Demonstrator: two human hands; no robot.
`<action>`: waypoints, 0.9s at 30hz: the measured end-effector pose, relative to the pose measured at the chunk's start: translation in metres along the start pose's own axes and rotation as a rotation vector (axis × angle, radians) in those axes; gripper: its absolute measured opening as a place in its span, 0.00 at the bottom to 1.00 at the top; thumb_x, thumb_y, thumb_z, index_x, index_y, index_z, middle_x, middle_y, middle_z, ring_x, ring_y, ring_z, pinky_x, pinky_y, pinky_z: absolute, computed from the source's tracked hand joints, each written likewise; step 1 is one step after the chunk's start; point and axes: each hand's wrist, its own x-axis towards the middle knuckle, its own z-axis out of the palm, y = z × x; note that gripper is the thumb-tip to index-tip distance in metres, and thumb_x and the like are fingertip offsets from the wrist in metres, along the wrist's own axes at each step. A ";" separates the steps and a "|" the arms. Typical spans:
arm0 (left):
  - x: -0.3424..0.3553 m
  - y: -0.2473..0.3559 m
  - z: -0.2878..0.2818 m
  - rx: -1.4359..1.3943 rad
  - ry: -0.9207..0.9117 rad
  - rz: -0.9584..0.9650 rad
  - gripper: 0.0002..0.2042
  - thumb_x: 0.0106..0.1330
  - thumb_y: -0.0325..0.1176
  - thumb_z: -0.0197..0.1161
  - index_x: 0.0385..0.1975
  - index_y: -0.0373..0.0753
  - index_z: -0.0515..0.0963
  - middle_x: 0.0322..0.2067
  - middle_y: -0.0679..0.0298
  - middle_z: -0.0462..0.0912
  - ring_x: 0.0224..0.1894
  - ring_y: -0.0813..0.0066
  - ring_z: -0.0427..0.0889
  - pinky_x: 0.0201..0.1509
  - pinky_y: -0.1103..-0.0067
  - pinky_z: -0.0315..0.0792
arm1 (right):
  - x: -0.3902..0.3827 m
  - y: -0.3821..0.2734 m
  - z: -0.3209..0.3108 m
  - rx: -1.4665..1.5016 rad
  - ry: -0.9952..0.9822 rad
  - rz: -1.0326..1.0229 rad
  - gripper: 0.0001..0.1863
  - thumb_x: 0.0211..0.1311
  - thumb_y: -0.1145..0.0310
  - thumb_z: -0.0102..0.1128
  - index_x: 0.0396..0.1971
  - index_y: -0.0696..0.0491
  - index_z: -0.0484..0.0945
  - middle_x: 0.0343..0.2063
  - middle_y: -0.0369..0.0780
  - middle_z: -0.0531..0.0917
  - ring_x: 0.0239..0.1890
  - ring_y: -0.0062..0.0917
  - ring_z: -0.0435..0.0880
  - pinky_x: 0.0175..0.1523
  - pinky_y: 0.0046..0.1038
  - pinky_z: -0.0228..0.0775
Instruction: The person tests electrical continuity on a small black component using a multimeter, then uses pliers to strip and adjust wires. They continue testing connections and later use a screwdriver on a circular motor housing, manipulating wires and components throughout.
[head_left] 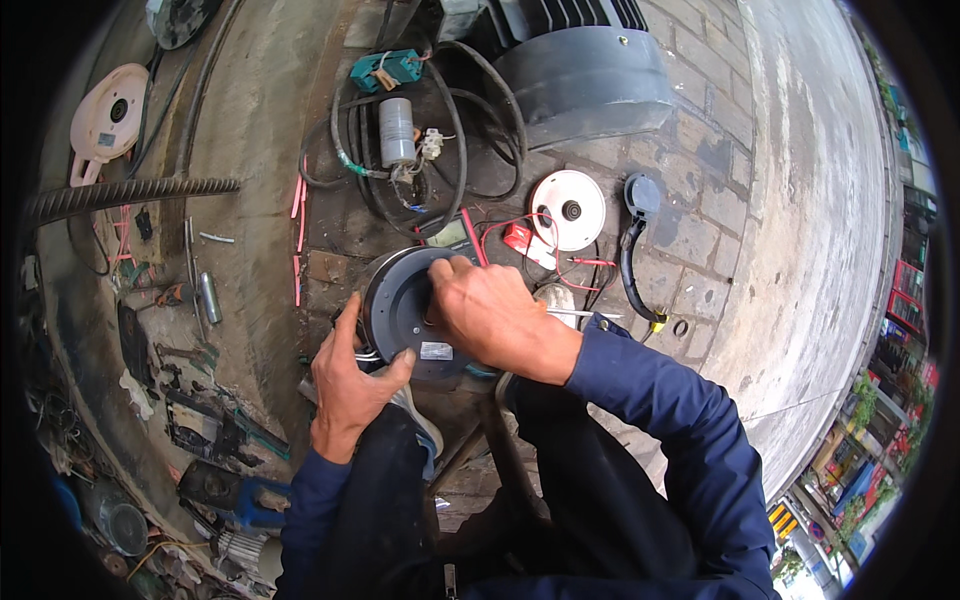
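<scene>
An upturned kettle body [395, 310] with a dark round underside and a small silver label is between my legs. My left hand [352, 385] grips its left side, thumb bent over the rim and fingers along the wall. Over the right part of the underside is my right hand [490, 310], closed, its fingertips pressed to the surface near the middle. Whatever those fingers pinch is hidden by the hand. A few white wires [368, 356] show by the left thumb. Just beyond the kettle body lies a multimeter [452, 238] with a red edge, partly covered.
A white round kettle base [568, 210], a black handle with lid [637, 240] and red test leads [590, 262] lie ahead on the paving. Farther off are a grey capacitor [397, 130], coiled black cable [515, 130] and a big dark motor housing [590, 85]. Scrap parts [210, 420] fill the left.
</scene>
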 end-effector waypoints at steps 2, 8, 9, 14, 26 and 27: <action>-0.001 0.000 0.000 0.010 -0.006 0.002 0.45 0.50 0.37 0.82 0.71 0.28 0.71 0.45 0.46 0.88 0.42 0.53 0.90 0.47 0.65 0.83 | 0.000 0.002 0.000 0.024 0.044 -0.025 0.14 0.64 0.66 0.67 0.39 0.61 0.75 0.30 0.52 0.84 0.29 0.52 0.87 0.32 0.49 0.80; 0.000 0.001 0.002 -0.032 -0.011 -0.003 0.45 0.51 0.35 0.81 0.71 0.28 0.71 0.46 0.45 0.89 0.44 0.53 0.91 0.50 0.65 0.84 | 0.001 0.002 0.001 0.005 0.031 0.019 0.15 0.64 0.66 0.68 0.39 0.61 0.75 0.32 0.53 0.85 0.30 0.52 0.88 0.33 0.48 0.81; 0.000 0.001 0.001 -0.017 -0.014 -0.008 0.44 0.51 0.34 0.81 0.71 0.28 0.70 0.46 0.45 0.89 0.44 0.53 0.91 0.50 0.65 0.84 | 0.001 0.001 0.001 -0.001 0.028 0.015 0.15 0.64 0.66 0.68 0.39 0.62 0.75 0.32 0.53 0.85 0.30 0.52 0.88 0.33 0.48 0.81; 0.000 0.002 0.000 -0.019 -0.025 -0.008 0.44 0.51 0.34 0.81 0.71 0.28 0.70 0.46 0.45 0.89 0.45 0.53 0.91 0.51 0.65 0.84 | 0.001 0.001 0.000 0.019 0.005 0.005 0.17 0.58 0.70 0.69 0.40 0.66 0.75 0.35 0.57 0.85 0.32 0.49 0.90 0.33 0.44 0.82; 0.000 -0.003 0.001 -0.003 -0.027 0.026 0.44 0.52 0.34 0.80 0.71 0.27 0.70 0.47 0.45 0.88 0.45 0.52 0.91 0.50 0.65 0.84 | 0.005 0.006 0.001 0.061 0.020 0.015 0.16 0.60 0.67 0.69 0.36 0.65 0.77 0.33 0.57 0.86 0.31 0.52 0.89 0.34 0.47 0.81; 0.000 -0.002 0.000 -0.012 -0.024 0.029 0.44 0.52 0.35 0.80 0.71 0.28 0.71 0.47 0.45 0.88 0.45 0.52 0.91 0.50 0.65 0.84 | 0.005 0.005 0.001 0.053 0.026 0.025 0.16 0.60 0.67 0.69 0.36 0.65 0.77 0.33 0.57 0.86 0.31 0.53 0.89 0.34 0.48 0.81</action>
